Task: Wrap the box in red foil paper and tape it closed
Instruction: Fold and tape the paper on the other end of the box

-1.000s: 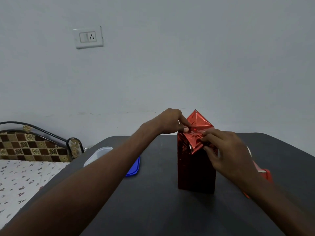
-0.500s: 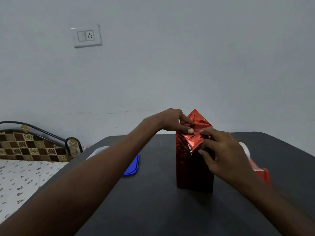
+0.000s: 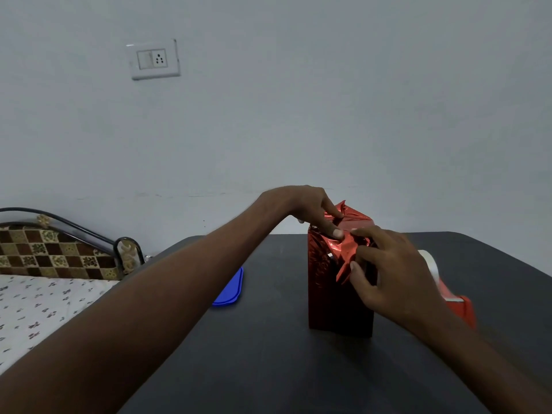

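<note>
A bed (image 3: 44, 297) with a flowered sheet and a checked headboard (image 3: 56, 255) sits at the far left, beside a dark table (image 3: 268, 354). On the pale wall above, a white switch plate (image 3: 154, 59) carries 1 socket. A blue lid (image 3: 230, 289) lies flat on the table's left side, partly hidden behind the left forearm.

The left hand (image 3: 304, 209) reaches across from the left to the top of the box (image 3: 339, 297), which stands upright near the table's middle, wrapped in red foil (image 3: 349, 231). The thumb and a finger of that hand are curled onto the crumpled foil at the box's top left corner, the thumb pressing it down; whether they pinch a fold cannot be told.

The right hand (image 3: 394, 273) covers the box's upper right side, its fingers spread and bent, the tips pressing a loose triangular flap of foil against the near face. The foil at the top stands up in a creased peak between the 2 hands.

A red tape dispenser (image 3: 451, 297) with a white roll rests on the table just right of the box, mostly hidden behind the right hand and wrist.
</note>
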A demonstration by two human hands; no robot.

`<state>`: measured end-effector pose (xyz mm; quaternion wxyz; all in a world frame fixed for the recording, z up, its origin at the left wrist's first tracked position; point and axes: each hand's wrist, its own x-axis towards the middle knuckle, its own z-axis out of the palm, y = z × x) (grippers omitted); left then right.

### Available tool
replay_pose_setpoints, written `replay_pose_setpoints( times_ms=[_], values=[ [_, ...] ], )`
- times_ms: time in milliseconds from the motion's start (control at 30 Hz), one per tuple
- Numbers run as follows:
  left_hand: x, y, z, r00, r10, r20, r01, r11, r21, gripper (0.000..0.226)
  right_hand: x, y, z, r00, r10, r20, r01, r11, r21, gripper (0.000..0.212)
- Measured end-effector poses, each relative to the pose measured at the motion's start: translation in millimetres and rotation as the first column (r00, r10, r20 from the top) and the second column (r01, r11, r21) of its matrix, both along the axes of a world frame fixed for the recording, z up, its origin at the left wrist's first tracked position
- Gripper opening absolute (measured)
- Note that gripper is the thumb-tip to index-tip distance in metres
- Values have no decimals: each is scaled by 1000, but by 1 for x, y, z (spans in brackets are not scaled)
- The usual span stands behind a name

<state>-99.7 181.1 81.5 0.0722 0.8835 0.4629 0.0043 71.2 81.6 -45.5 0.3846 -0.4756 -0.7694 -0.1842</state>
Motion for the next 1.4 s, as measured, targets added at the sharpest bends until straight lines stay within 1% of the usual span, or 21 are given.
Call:
replay_pose_setpoints(
  times_ms=[100, 200, 300, 400, 467, 567, 633, 700, 833, 1000, 1233, 1400],
  values=[
    [2, 2, 1, 1000, 4, -11, -4, 1000, 18, 63, 0, 0, 0, 1000, 11, -10, -10, 1000, 18, 18],
    [2, 6, -3, 1000, 3, 8, -3, 999, 41, 64, 3, 4, 2, 999, 31, -42, -31, 1000, 1, 23],
    [-2, 10, -10, 995, -24, 92, 20, 999, 43, 68, 4, 6, 8, 992, 78, -97, -77, 997, 12, 24],
    [-10, 11, -12, 967, -67, 246, 50, 996, 74, 70, 2, 5, 11, 990, 99, -104, -97, 995, 27, 20],
    [-15, 9, -11, 941, -92, 327, 57, 992, 115, 62, 1, 4, 9, 990, 100, -100, -97, 995, 32, 18],
    [-21, 6, -9, 899, -142, 415, 65, 979, 194, 37, 0, 3, 7, 990, 99, -103, -96, 995, 35, 17],
    [-24, 5, -9, 895, -166, 413, 69, 968, 240, 21, 0, 4, 7, 991, 93, -100, -90, 995, 30, 16],
    [-23, 6, -12, 904, -177, 389, 83, 966, 246, 16, -1, 6, 6, 993, 75, -93, -72, 997, 27, 20],
    [-17, 11, -23, 913, -200, 357, 130, 969, 212, 20, -1, 7, 5, 995, 49, -92, -46, 999, 28, 27],
    [-16, 17, -27, 907, -191, 375, 128, 974, 185, 27, 0, 9, 6, 994, 60, -90, -57, 998, 40, 22],
    [-15, 22, -24, 944, -162, 287, 133, 984, 118, 43, -4, 10, 5, 993, 61, -104, -57, 998, 37, 26],
    [-14, 25, -22, 946, -133, 295, 134, 991, 17, 45, -1, 10, 4, 995, 44, -94, -42, 999, 20, 31]
  ],
)
